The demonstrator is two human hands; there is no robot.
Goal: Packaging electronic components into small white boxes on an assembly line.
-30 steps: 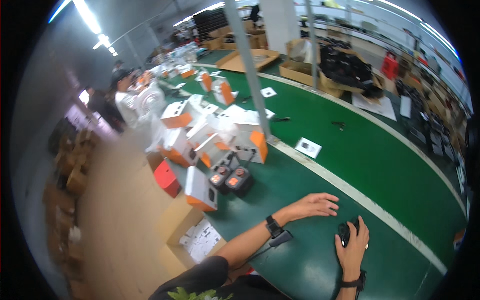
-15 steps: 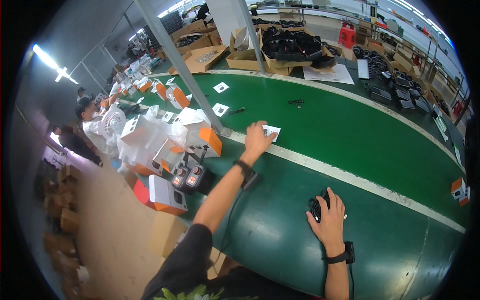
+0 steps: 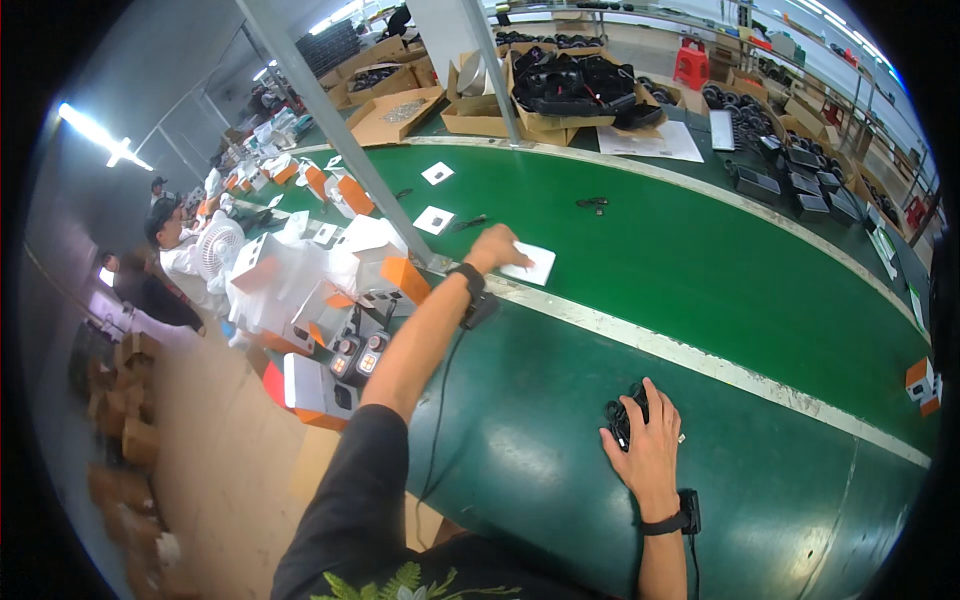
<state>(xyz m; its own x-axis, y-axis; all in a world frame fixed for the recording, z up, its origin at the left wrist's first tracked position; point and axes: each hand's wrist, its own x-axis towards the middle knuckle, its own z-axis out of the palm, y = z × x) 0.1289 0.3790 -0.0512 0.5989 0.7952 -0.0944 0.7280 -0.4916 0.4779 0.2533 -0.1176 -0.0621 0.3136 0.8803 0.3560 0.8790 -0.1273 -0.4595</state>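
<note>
My left hand (image 3: 494, 248) reaches over the pale rail onto the green belt. Its fingers are closed at the left edge of a white leaflet (image 3: 536, 266), whose visible face is plain. Lower right, my right hand (image 3: 650, 447) curls over a coiled black cable (image 3: 618, 424) on the green table. The palm and fingers hide part of that coil. Beyond my left hand, a printed white leaflet (image 3: 434, 220) lies on the belt beside a short black cable (image 3: 472, 222). A black device with two lit knobs (image 3: 357, 357) stands near my left forearm.
White-and-orange boxes (image 3: 398, 283) and plastic bags crowd the table's left end, by a metal post (image 3: 340, 130). Another black cable (image 3: 592, 204) lies farther along the belt. Small boxes (image 3: 921, 381) sit at the far right. People work along the belt at left.
My left hand has drawn slightly left with the leaflet, which now shows a plain white face instead of a printed one. The right hand stays over the cable.
</note>
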